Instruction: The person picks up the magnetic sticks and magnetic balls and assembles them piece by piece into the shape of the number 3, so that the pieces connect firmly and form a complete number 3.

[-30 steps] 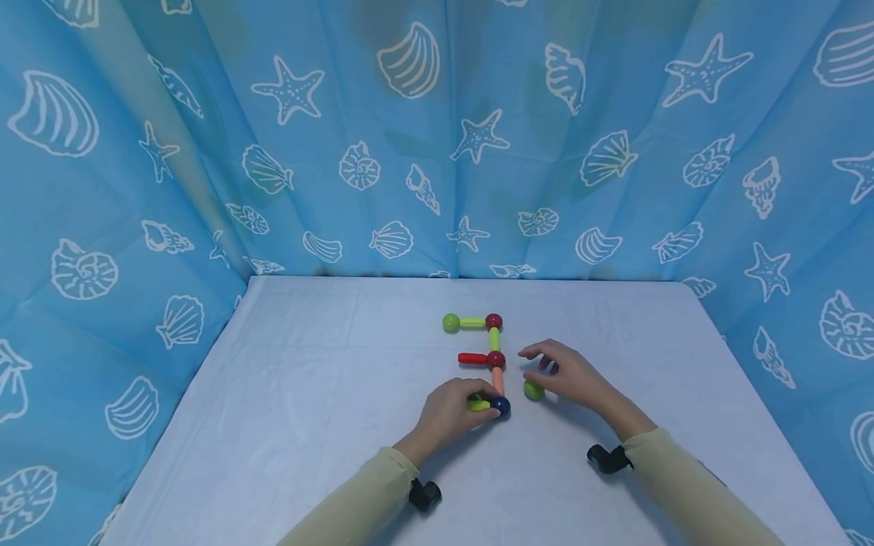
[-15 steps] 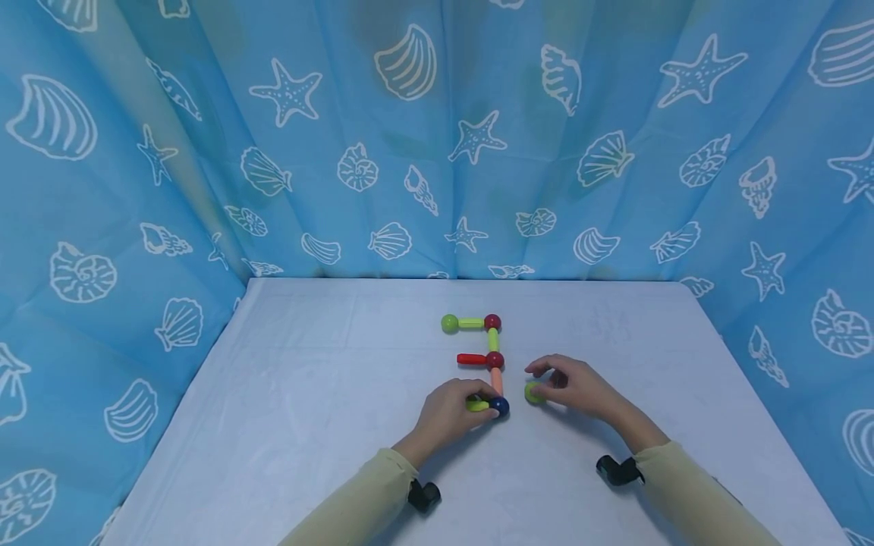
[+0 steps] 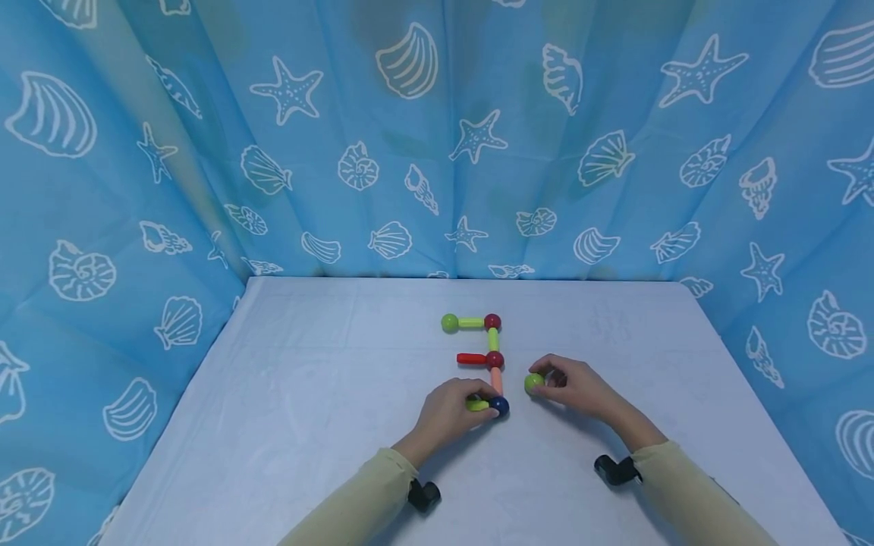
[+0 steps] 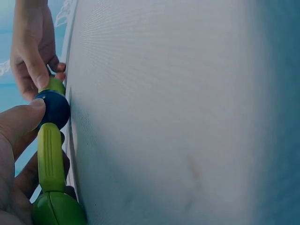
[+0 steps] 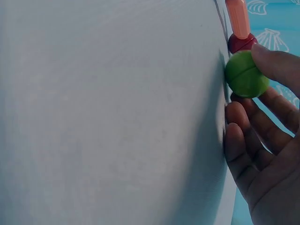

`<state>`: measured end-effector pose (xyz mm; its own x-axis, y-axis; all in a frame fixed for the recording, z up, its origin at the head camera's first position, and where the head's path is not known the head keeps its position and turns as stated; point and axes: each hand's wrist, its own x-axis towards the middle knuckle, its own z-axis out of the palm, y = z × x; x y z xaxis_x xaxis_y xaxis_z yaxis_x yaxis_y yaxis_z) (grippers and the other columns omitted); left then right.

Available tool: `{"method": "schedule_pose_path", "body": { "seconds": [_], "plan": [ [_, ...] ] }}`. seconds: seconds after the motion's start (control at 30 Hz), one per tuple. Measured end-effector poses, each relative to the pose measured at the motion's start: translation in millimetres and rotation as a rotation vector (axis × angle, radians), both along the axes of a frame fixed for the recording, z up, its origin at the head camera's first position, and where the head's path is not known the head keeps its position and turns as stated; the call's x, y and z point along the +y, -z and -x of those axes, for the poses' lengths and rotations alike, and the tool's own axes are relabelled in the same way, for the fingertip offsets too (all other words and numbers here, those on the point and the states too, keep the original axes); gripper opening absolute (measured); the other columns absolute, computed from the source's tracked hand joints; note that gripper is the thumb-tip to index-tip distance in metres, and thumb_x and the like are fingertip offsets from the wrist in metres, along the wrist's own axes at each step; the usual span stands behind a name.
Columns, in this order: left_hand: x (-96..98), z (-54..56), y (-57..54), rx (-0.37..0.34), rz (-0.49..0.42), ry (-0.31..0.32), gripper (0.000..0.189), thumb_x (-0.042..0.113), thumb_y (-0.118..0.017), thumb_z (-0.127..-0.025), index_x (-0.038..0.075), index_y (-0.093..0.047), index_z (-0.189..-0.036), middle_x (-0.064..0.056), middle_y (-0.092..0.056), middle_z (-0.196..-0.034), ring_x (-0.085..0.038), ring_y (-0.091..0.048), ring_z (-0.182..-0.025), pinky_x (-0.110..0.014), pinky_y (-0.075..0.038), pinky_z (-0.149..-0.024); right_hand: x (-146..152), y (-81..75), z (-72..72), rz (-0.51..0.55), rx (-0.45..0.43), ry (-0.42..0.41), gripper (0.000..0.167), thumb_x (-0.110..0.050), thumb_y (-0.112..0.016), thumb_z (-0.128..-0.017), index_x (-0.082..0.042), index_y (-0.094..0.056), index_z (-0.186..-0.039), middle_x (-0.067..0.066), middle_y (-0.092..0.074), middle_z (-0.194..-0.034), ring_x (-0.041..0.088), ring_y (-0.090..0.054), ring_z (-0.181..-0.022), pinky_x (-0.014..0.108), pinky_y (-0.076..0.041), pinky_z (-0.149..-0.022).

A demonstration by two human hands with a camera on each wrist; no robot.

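Note:
My left hand [image 3: 451, 415] pinches a dark blue ball [image 4: 55, 111] at the near end of a stick-and-ball construction. A yellow-green stick [image 4: 50, 157] runs from that ball under my hand to a green ball [image 4: 58, 210], seen in the left wrist view. A peach stick [image 3: 497, 381] leads away from the blue ball to a dark red ball [image 3: 495, 360]. To the right, apart from the construction, my right hand [image 3: 575, 385] pinches a loose green ball [image 5: 246, 75] between thumb and fingers, close to the tabletop.
From the dark red ball, a red stick [image 3: 471, 359] points left and a yellow-green stick [image 3: 493, 340] runs to another dark red ball [image 3: 492, 322]. There a further yellow-green stick [image 3: 471, 323] ends in a green ball [image 3: 450, 323]. A shell-patterned curtain [image 3: 410, 167] borders the white table [image 3: 328, 364].
My right hand has come down over the loose green ball, taken it between thumb and fingers and shifted it slightly away from me. My left hand stays in place on the blue ball.

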<state>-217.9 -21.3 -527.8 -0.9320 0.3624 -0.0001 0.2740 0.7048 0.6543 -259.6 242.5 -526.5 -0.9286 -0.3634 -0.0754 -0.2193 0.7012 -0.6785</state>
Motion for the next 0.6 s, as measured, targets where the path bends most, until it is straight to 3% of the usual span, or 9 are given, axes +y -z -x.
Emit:
{"method": "schedule_pose_path", "body": {
  "seconds": [0.17,0.43,0.6],
  "plan": [
    [-0.9,-0.1,0.8,0.006,-0.001,0.009,0.026,0.033,-0.081,-0.089,0.029,-0.075,-0.114,0.016,-0.07,-0.107,-0.009,-0.062,-0.101,-0.035,-0.052,-0.095,-2.0,1.3,2.6,0.0,0.017,0.029,0.034,-0.029,-0.079,-0.09,-0.015,-0.068,-0.119,-0.003,-0.066,-0.099,0.016,-0.057,-0.085,0.029,-0.052,-0.075],
    [-3.3,-0.5,-2.2,0.023,-0.035,0.004,0.03,0.032,-0.083,-0.087,0.026,-0.073,-0.115,0.016,-0.069,-0.099,-0.007,-0.061,-0.095,-0.031,-0.052,-0.088,0.3,1.5,2.0,0.008,0.044,0.006,0.035,-0.028,-0.078,-0.091,-0.014,-0.068,-0.122,-0.003,-0.067,-0.103,0.016,-0.057,-0.086,0.029,-0.052,-0.076],
    [-11.4,-2.9,-1.6,0.028,-0.054,-0.026,0.034,0.034,-0.084,-0.085,0.026,-0.074,-0.117,0.014,-0.069,-0.107,-0.008,-0.06,-0.098,-0.029,-0.053,-0.087,1.0,2.4,1.9,0.016,0.038,0.005,0.036,-0.026,-0.079,-0.09,-0.014,-0.068,-0.123,-0.004,-0.066,-0.102,0.016,-0.057,-0.086,0.028,-0.052,-0.075]
  ]
}}
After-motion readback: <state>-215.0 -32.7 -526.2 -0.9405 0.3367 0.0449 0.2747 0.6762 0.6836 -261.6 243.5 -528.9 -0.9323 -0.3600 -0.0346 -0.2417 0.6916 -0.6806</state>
